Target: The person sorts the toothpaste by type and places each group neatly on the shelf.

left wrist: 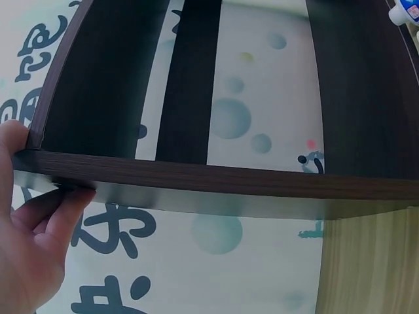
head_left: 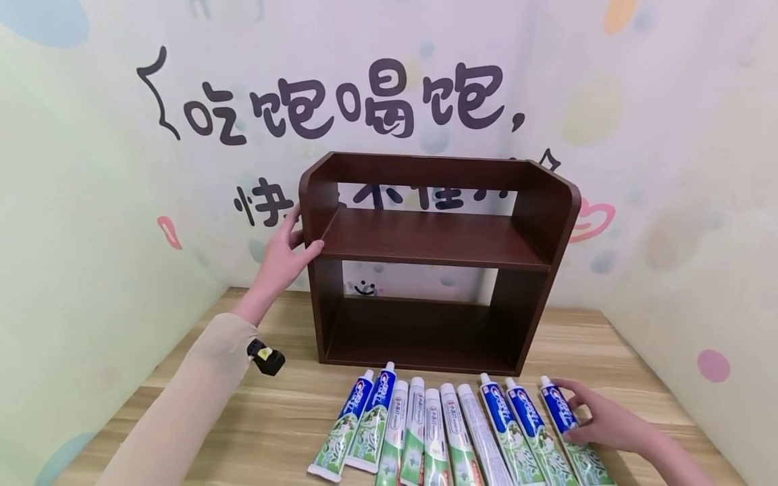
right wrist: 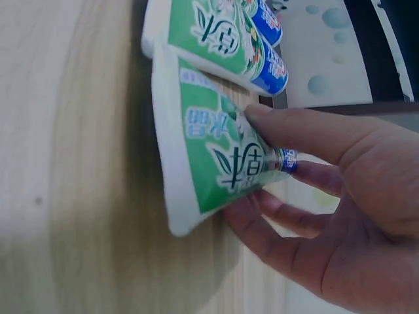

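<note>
A dark brown two-tier wooden shelf (head_left: 434, 260) stands upright on the table. At its left side panel, my left hand (head_left: 282, 260) grips the edge, thumb on the front and fingers against the outer face. The left wrist view shows that hand (left wrist: 36, 255) at the panel (left wrist: 229, 175). My right hand (head_left: 608, 418) holds the rightmost blue-and-green toothpaste tube (head_left: 556, 405). In the right wrist view, the thumb and fingers of this hand (right wrist: 366, 190) lie on opposite sides of the tube (right wrist: 209, 150), whose flat white end faces the camera.
Several more toothpaste tubes lie in a row before the shelf: blue-and-green ones (head_left: 509, 432) at both ends, white-and-green ones (head_left: 434, 432) between. The wood-grain table (head_left: 273, 418) meets a patterned back wall (head_left: 389, 40) and side walls.
</note>
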Available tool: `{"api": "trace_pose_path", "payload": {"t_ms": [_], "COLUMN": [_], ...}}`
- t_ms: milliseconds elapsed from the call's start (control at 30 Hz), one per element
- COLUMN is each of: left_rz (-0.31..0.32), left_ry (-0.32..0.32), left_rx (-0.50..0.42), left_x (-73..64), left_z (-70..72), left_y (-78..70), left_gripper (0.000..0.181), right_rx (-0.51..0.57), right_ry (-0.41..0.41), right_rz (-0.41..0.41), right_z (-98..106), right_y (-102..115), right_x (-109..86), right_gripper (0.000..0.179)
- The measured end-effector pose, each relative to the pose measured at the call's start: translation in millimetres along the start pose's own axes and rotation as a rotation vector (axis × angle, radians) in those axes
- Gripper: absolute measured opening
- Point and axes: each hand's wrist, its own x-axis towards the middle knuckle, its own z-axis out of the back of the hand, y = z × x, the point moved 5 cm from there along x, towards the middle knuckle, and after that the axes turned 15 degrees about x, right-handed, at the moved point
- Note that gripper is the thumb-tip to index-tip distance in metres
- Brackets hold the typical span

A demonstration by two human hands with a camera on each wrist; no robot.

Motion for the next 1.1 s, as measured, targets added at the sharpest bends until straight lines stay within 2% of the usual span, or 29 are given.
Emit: {"api": "trace_pose_path", "payload": {"t_ms": [100,200,333,533,700,933,1100], "left_rz": [-0.010,-0.015,-0.011,-0.006,0.004,0.005,0.005], "left_ry": [0.002,0.001,0.010,0.022,0.027,0.024,0.010], "left_rx": [0.008,0.010,0.010,0.015,0.012,-0.004,-0.031], "left_x": [0.1,0.8,-0.6,-11.5,-16.2,-13.2,-6.1], "left_z": [-1.3,-1.1,-0.5,6.8,9.9,7.3,0.9], "left_y": [-0.2,0.4,-5.2,-29.4,-36.1,-30.5,-11.2], "left_gripper": [0.075,0.075,0.075,0.073,0.072,0.073,0.075], "right_rx": [-0.065,-0.083,-0.093,-0.042,0.050,0.174,0.205], "right_ry": [-0.030,-0.048,-0.038,0.011,0.048,0.119,0.145], "right_rz": [-0.045,-0.082,-0.058,-0.012,-0.052,-0.122,-0.154], "right_z": [0,-2,-6,-9,-8,-9,-8], "right_y": [4,9,13,14,12,14,19], "right_x": [1.7,3.2,3.8,4.2,-0.1,-4.2,-3.6], "right_gripper": [0.090,0.091,0.091,0.090,0.093,0.094,0.091]}}
